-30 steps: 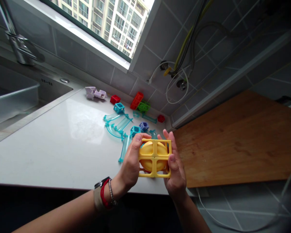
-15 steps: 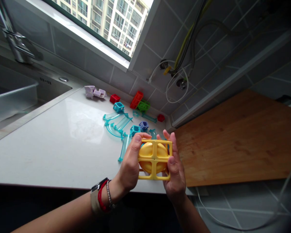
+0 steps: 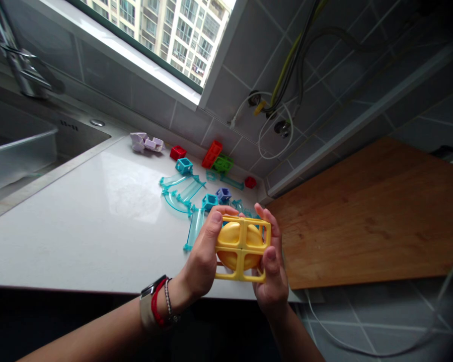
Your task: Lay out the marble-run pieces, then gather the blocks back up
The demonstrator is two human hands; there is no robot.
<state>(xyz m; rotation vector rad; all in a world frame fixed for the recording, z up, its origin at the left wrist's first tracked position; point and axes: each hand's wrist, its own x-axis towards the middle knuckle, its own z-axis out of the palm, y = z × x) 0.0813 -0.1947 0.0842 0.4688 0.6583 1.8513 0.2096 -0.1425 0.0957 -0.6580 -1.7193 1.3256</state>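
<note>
Yellow frame block gripped two-handed, off the table's front edge

All places taken from the yellow frame block. The block is held up between both hands, its broad face toward the wearer and slightly tilted. Four windows in that face; a rounded yellow body shows through them.

Left hand on its left side: thumb along the upper left corner, fingers bent over behind the top edge, gripping. Right hand on its right side: thumb against the lower right, fingers behind the right edge with tips pointing up, gripping. Rear contact hidden. Left wrist carries a watch, a red band and a beaded bracelet.

Just beyond the block, on the white table: a purple cube and a teal cube. Just left of it, a straight translucent teal piece, partly behind the left hand. Farther up and left, curved teal tracks, a second teal cube, a red block, then pale lilac pieces. Well behind it, an orange-red block leans by a green block; a small red piece sits behind and slightly right. Right of it, a wooden board. Far left, a sink holding a clear plastic bin.
</note>
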